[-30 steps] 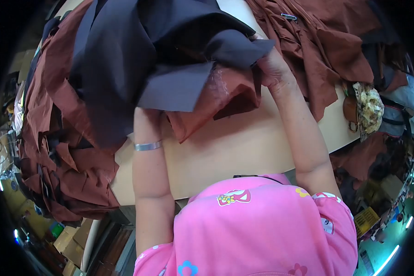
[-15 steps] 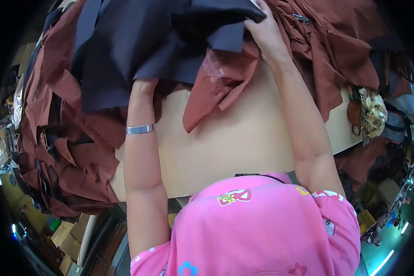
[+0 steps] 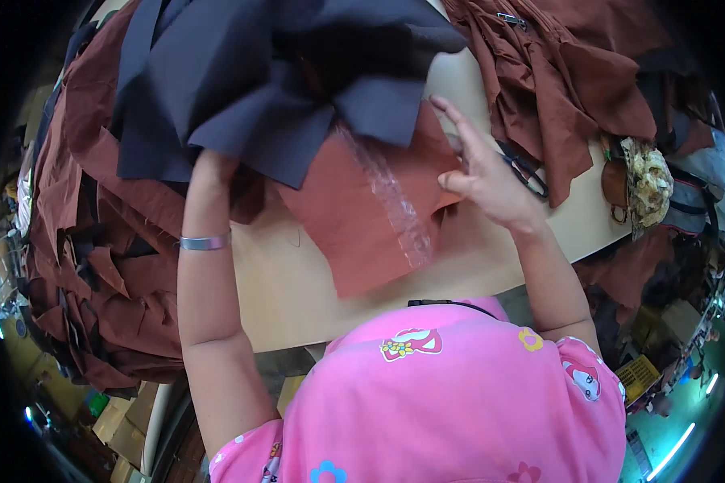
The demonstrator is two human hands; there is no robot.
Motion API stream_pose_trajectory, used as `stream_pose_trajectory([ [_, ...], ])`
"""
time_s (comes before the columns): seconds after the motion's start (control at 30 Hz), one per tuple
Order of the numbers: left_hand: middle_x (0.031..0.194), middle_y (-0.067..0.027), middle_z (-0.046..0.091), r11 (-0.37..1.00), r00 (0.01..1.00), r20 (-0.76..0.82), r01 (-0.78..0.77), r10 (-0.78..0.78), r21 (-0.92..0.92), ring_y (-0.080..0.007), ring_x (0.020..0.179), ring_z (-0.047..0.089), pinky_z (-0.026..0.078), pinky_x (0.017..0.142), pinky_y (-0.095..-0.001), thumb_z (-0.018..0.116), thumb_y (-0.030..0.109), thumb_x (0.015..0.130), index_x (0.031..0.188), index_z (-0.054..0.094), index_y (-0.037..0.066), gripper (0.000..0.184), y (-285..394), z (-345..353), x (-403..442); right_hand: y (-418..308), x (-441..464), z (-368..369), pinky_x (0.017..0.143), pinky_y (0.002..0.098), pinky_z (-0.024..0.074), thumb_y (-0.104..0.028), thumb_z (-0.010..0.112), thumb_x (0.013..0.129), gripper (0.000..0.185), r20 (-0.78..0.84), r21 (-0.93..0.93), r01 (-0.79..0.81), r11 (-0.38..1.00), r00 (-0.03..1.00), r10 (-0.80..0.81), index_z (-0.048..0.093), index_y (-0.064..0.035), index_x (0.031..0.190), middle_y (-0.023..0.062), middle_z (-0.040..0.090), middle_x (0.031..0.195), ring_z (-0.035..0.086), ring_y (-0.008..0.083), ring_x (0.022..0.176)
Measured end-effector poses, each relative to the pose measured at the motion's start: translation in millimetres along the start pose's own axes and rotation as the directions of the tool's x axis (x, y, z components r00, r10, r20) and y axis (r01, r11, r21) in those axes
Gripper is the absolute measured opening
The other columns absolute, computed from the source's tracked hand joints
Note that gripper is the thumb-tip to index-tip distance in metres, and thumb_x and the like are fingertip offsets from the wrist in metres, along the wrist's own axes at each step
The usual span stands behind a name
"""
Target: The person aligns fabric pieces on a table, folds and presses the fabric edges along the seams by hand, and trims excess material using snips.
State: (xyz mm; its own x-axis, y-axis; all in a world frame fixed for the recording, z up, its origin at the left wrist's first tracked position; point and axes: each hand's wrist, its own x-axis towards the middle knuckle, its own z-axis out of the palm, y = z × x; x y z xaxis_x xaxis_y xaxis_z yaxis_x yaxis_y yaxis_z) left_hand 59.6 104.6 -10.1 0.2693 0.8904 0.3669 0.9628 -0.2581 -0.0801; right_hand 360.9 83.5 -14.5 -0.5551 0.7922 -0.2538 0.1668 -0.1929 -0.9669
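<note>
A large dark blue-black cloth (image 3: 225, 88) is spread across the upper middle. From beneath it a reddish-brown cloth piece (image 3: 330, 217) with a shiny clear strip hangs toward the table's front edge. My left hand (image 3: 216, 165) is under the edge of the dark cloth, its fingers hidden. My right hand (image 3: 483, 173) is at the right edge of the brown piece, thumb and fingers apart, with nothing gripped between them. Dark-handled scissors (image 3: 525, 173) lie just behind the right hand, partly covered by it.
Heaps of brown cloth lie at the left (image 3: 129, 282) and upper right (image 3: 572, 80) of the pale table (image 3: 290, 298). A metal clip or zipper pull (image 3: 510, 19) rests on the right heap. A brown pouch (image 3: 615, 183) and a crumpled yellowish bundle (image 3: 648, 189) sit at the right edge.
My right hand has come off the dark cloth and moved down toward me, opening. The brown piece now lies flatter and nearer, and the scissors have come into view. My left hand moved left.
</note>
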Motion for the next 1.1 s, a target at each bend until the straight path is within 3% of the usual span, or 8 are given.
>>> stream_pose_trajectory([
  [0.1,0.128,-0.0182,0.048,0.996,0.998,0.011,-0.061,0.060,0.058,-0.0347,0.119,0.045,0.036,0.100,-0.0400,0.051,0.020,0.088,0.125,0.048,0.000,0.042,15,-3,-18,9,-7,8,0.101,0.0335,0.0353,0.005,0.051,0.070,0.084,0.018,-0.471,0.186,0.863,0.979,-0.201,0.017,-0.0073,0.145,0.0245,0.049,0.127,0.050,0.0351,0.118],
  [0.47,0.128,-0.0182,0.049,0.864,0.994,0.071,-0.112,0.088,0.491,-0.0335,0.119,0.046,0.037,0.100,-0.0397,0.050,0.022,0.088,0.126,0.048,-0.001,0.044,81,53,-97,-2,76,13,0.082,0.0291,0.0452,0.000,0.059,0.083,0.056,-0.242,0.320,0.091,0.943,0.970,-0.011,0.034,-0.0015,0.133,0.0116,0.054,0.108,0.054,0.0159,0.089],
  [0.5,0.124,-0.0175,0.052,0.937,0.994,0.044,-0.105,0.095,0.335,-0.0318,0.115,0.049,0.039,0.097,-0.0393,0.049,0.022,0.088,0.122,0.051,0.000,0.041,81,48,-93,1,86,10,0.085,0.0304,0.0454,0.002,0.058,0.080,0.050,-0.263,0.178,-0.048,0.983,0.960,0.094,0.039,-0.0016,0.126,0.0108,0.055,0.111,0.056,0.0168,0.095],
  [0.63,0.118,-0.0179,0.054,0.987,0.990,0.125,-0.042,0.062,-0.155,-0.0327,0.110,0.052,0.042,0.096,-0.0407,0.051,0.019,0.086,0.119,0.053,0.000,0.039,77,62,-95,-3,94,8,0.094,0.0319,0.0423,0.006,0.054,0.078,0.054,-0.304,-0.468,0.253,0.847,0.853,-0.423,0.039,-0.0006,0.129,0.0146,0.052,0.121,0.052,0.0231,0.113],
  [0.73,0.121,-0.0195,0.053,0.989,0.974,0.190,-0.136,0.123,0.059,-0.0353,0.112,0.052,0.041,0.097,-0.0434,0.051,0.020,0.086,0.122,0.052,0.002,0.040,64,46,-90,7,74,20,0.099,0.0329,0.0390,0.006,0.054,0.078,0.063,-0.450,-0.359,0.257,0.897,0.795,-0.407,0.033,-0.0014,0.137,0.0160,0.046,0.131,0.047,0.0251,0.121],
  [0.93,0.118,-0.0187,0.056,0.712,0.908,0.093,-0.380,0.408,0.590,-0.0310,0.105,0.058,0.051,0.087,-0.0386,0.043,0.020,0.089,0.116,0.056,0.002,0.035,59,20,-46,32,19,31,0.104,0.0411,0.0322,0.005,0.055,0.076,0.065,-0.179,-0.679,0.322,0.660,0.799,-0.574,0.035,-0.0023,0.137,0.0202,0.040,0.136,0.040,0.0367,0.124],
  [1.07,0.129,-0.0026,0.052,0.955,0.975,-0.111,-0.214,0.195,-0.205,-0.0286,0.116,0.052,0.043,0.096,-0.0455,0.049,0.023,0.089,0.113,0.061,0.013,0.029,60,13,4,37,16,31,0.103,0.0423,0.0331,0.005,0.058,0.074,0.068,-0.097,-0.780,0.304,0.547,0.805,-0.585,0.035,-0.0041,0.138,0.0192,0.040,0.136,0.041,0.0375,0.122],
  [1.1,0.135,0.0055,0.048,0.947,0.964,-0.090,-0.226,0.252,0.230,-0.0267,0.129,0.039,0.023,0.103,-0.0634,0.049,0.034,0.090,0.114,0.062,0.021,0.030,56,5,13,37,16,31,0.103,0.0442,0.0324,0.004,0.057,0.074,0.066,-0.086,-0.783,0.306,0.541,0.809,-0.582,0.036,-0.0048,0.137,0.0191,0.041,0.135,0.041,0.0367,0.121],
])
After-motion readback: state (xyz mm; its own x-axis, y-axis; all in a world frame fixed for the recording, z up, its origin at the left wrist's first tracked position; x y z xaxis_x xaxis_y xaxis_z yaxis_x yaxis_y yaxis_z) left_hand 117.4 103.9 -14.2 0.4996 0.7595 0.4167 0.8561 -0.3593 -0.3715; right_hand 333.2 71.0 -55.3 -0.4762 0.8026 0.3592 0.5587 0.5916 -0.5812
